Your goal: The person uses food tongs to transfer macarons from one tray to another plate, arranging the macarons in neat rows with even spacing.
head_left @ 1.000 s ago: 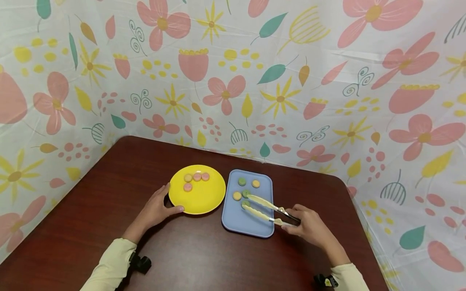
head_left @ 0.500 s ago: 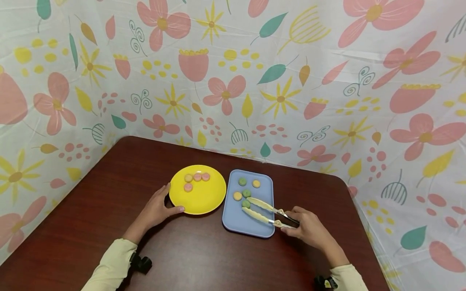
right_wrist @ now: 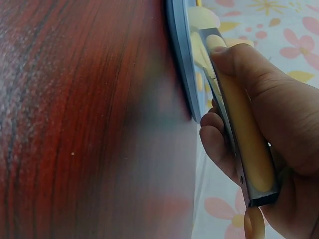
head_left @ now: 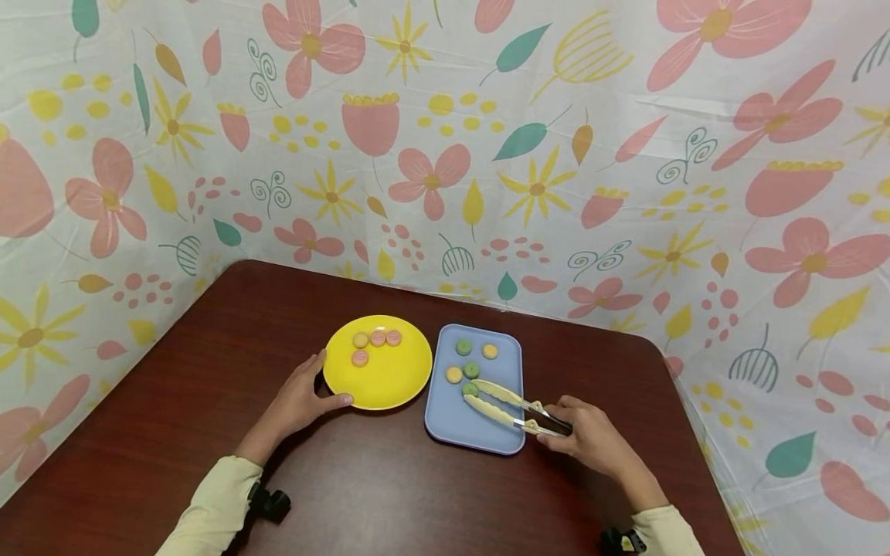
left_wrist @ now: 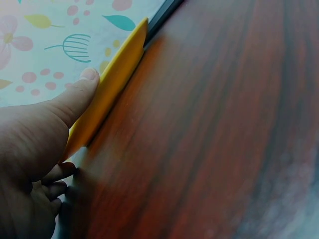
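Glossy reddish-brown wood-grain surface (head_left: 417, 494) — flat rectangular blue tray (head_left: 452, 425) just beside round yellow plate (head_left: 382, 382).
Left-hand grip (head_left: 297, 400) pinches plate at its left rim; right-hand grip (head_left: 591, 432) clamped on metal tongs (head_left: 495, 412) with scalloped cream ends, reaching across tray's right edge. Tong tips apart, either side of nearest small round green piece (head_left: 469, 391), contact unclear. Also on tray — two more green pieces (head_left: 471, 371), two round pale-yellow pieces (head_left: 454, 374); on plate, three round pink pieces (head_left: 378, 338), one round tan piece (head_left: 360, 340).
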Tool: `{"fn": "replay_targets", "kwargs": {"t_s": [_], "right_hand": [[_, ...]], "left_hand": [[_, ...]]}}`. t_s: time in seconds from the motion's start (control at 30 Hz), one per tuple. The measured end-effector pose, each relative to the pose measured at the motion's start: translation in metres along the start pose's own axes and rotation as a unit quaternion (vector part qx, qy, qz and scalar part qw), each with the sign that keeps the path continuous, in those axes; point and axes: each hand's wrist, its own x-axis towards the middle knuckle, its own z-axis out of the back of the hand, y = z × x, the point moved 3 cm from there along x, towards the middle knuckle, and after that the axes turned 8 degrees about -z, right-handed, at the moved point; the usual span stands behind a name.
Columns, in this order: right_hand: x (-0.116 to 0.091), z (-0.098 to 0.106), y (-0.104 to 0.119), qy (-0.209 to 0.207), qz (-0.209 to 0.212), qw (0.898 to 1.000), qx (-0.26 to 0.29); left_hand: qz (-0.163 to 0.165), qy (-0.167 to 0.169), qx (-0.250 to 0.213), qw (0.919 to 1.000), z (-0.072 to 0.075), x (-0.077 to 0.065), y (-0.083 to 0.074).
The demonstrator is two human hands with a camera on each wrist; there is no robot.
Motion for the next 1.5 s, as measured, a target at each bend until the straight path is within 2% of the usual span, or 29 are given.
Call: {"fn": "replay_targets", "kwargs": {"t_s": [0.2, 0.37, 0.7, 1.1, 1.33, 1.5], "right_hand": [[0.000, 0.000, 0.000, -0.002, 0.006, 1.000, 0.004], [0.002, 0.003, 0.000, -0.023, 0.023, 0.999, 0.009], [0.018, 0.014, 0.008, -0.051, 0.057, 0.997, 0.028], [0.052, 0.012, 0.034, -0.016, 0.058, 0.997, 0.056], [0.072, 0.011, 0.050, -0.019, 0.094, 0.994, 0.050], [0.085, 0.008, 0.058, -0.006, 0.112, 0.993, 0.044]], "left_hand": [[-0.001, -0.001, -0.002, 1.0000, 0.000, -0.001, 0.001], [0.003, -0.002, 0.002, 1.0000, 0.001, -0.001, 0.000], [0.008, 0.001, 0.003, 1.0000, 0.003, -0.001, 0.000], [0.014, 0.006, 0.000, 0.9999, 0.003, -0.001, 0.000], [0.014, 0.008, -0.001, 0.9999, 0.001, -0.001, -0.001], [0.011, 0.006, -0.005, 0.9999, 0.001, -0.001, -0.002]]}}
